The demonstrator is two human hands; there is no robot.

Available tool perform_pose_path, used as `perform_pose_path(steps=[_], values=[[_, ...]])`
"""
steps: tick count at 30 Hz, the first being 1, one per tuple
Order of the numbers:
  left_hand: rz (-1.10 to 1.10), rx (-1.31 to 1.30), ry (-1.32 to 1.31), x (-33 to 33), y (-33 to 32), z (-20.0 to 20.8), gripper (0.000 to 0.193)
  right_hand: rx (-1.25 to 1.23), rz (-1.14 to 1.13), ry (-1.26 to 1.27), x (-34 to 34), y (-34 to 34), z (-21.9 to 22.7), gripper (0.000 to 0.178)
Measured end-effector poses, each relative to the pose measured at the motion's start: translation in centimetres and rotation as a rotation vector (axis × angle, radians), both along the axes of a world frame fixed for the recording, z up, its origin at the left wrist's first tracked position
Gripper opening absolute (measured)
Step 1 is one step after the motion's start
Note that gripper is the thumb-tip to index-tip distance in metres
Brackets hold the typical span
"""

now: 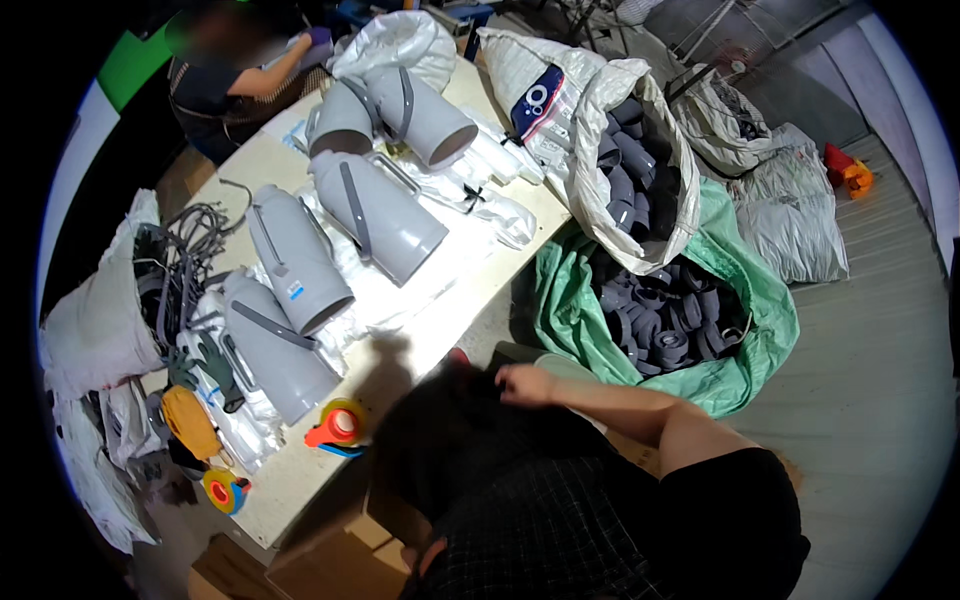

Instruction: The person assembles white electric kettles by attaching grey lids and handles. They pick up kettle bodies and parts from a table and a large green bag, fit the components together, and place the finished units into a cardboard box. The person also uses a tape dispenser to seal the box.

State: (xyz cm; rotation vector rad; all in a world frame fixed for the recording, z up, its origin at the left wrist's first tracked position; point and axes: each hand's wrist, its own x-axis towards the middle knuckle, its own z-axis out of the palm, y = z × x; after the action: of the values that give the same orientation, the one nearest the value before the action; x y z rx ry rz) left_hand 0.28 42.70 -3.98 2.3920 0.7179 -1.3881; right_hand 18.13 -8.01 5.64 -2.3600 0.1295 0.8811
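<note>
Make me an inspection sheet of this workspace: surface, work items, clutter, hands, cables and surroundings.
Surface: pale table, partly covered by white plastic wrapping.
Work items: five grey jug-shaped bodies with handles, lying on their sides.
Clutter: tape rolls, dark gloves and a tan pouch along the table's left and near part.
Left hand: cannot be made out.
Right hand: fingers curled, beside dark cloth; any grip is unclear.
Cables: dark curved strips at the left; cannot tell whether they are cables.
Surroundings: white sack and green sack holding grey parts, cardboard box, another person across the table.
</note>
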Motion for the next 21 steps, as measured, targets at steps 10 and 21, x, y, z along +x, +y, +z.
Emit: perform_pose_path(steps=[10, 21], values=[[0.003, 0.034, -0.21, 11.6, -17.3, 1.2, 0.038, 0.026, -1.084, -0.681, 9.4, -27.4, -1.2, 0.053], [0.236, 0.528, -0.709, 7.6, -28.4, -6.6, 0.041, -0.78, -1.44, -0.211, 6.8, -61.1, -16.7, 0.109]])
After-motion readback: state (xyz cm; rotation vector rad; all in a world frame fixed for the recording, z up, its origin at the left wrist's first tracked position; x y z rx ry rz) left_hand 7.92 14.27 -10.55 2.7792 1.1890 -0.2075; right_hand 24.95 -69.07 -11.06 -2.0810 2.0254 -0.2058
